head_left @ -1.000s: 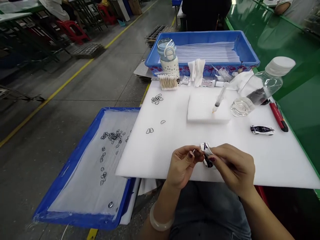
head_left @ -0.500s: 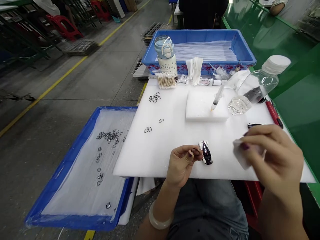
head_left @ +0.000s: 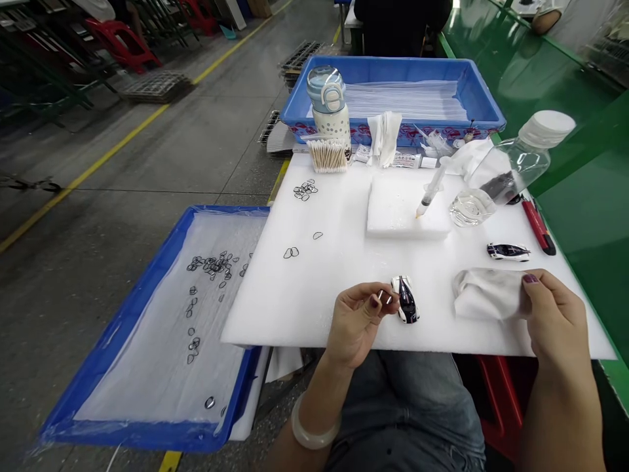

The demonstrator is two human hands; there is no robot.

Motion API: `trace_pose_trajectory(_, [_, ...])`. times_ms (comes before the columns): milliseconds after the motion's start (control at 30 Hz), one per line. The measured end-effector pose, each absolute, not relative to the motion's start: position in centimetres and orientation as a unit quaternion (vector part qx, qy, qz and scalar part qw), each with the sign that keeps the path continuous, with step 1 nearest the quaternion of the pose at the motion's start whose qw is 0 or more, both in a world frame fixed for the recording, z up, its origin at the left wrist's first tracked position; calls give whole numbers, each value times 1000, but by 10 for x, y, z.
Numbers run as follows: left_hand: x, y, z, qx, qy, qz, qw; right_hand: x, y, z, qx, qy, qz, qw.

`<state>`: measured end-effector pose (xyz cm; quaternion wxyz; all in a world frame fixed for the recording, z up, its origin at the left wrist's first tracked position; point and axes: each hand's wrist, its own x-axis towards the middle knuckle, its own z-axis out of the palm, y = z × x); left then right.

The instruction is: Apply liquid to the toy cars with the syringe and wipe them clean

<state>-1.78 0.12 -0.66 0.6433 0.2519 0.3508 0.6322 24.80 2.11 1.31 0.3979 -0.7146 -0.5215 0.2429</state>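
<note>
My left hand (head_left: pixel 352 324) is closed in a pinch on a small dark ring (head_left: pixel 384 297) with a shiny edge. Just right of those fingertips, a white and black toy car (head_left: pixel 405 299) stands on the white foam board (head_left: pixel 304 308). On the right, my right hand (head_left: pixel 560 318) grips the edge of a white cloth (head_left: pixel 486 295), which spreads out to its left over the board. Beyond the cloth lies a second toy car (head_left: pixel 508 252). Thin black rings (head_left: pixel 291 253) rest on the board's left part, with a pile of rings (head_left: pixel 305 190) farther back.
A syringe (head_left: pixel 430 193) leans on a foam block (head_left: pixel 405 219). Close by are a clear bottle (head_left: pixel 528 154), a red cutter (head_left: pixel 538 226), cotton swabs (head_left: pixel 327 157) and a drinking flask (head_left: pixel 331 121). Blue trays stand at the left (head_left: pixel 132 301) and the back (head_left: pixel 484 88).
My right hand has moved lower and to the right, and the cloth now lies spread out from its fingers. The second car has come into full view. My left hand has barely moved; its ring has turned.
</note>
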Motion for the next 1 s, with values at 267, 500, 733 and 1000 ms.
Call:
trace_pose_trajectory(267, [-12,-19,-10,559,531,565,295,257,15,21,-674,-519,169,497])
trace_pose_trajectory(500, [1,-15,-18,710,505,489,51,214,13,34,-485,-452,312,681])
trace_pose_trajectory(733, [-2,-16,-13,688,553,457,112,174,18,29,-542,-750,337,172])
trace_pose_trajectory(1000, [-6,-15,-11,664,580,440,169,168,24,21,-560,-762,292,142])
